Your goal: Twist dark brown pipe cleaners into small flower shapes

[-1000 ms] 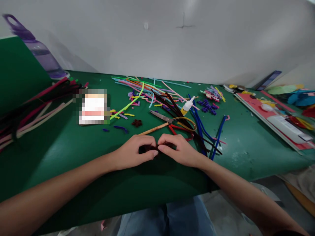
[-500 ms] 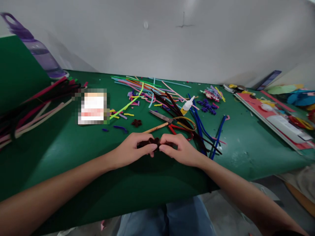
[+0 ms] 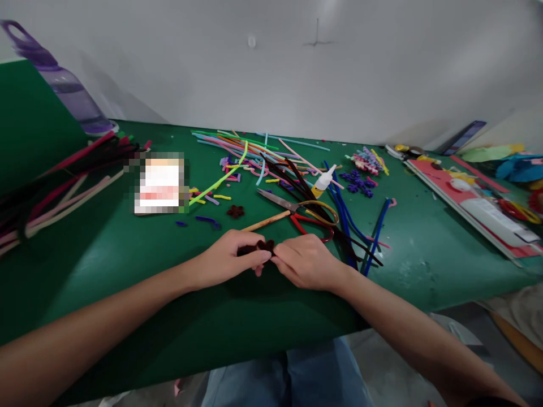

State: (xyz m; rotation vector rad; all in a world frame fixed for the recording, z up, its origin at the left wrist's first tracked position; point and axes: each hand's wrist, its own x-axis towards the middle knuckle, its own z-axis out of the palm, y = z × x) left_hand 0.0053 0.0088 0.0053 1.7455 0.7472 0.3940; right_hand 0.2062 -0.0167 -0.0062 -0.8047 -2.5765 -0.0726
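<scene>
My left hand (image 3: 229,259) and my right hand (image 3: 303,261) meet over the near middle of the green table (image 3: 127,271). Both are closed in a pinch on a small dark brown pipe-cleaner piece (image 3: 259,246) bent into loops; most of it is hidden by my fingers. Just beyond my hands lie a thin wooden stick (image 3: 266,221), scissors (image 3: 297,207) with yellow-brown handles, and a small dark red pipe-cleaner flower (image 3: 235,212).
A heap of colourful pipe cleaners (image 3: 254,155) covers the table's middle back, with a glue bottle (image 3: 323,181) beside it. Dark and pink pipe cleaners (image 3: 63,186) lie at left near a purple water bottle (image 3: 63,85). Papers and craft pieces (image 3: 479,198) lie at right.
My hands stayed in place; my fingers shifted round the dark piece, whose looped part now shows between them, and my right hand has closed tighter against the left.
</scene>
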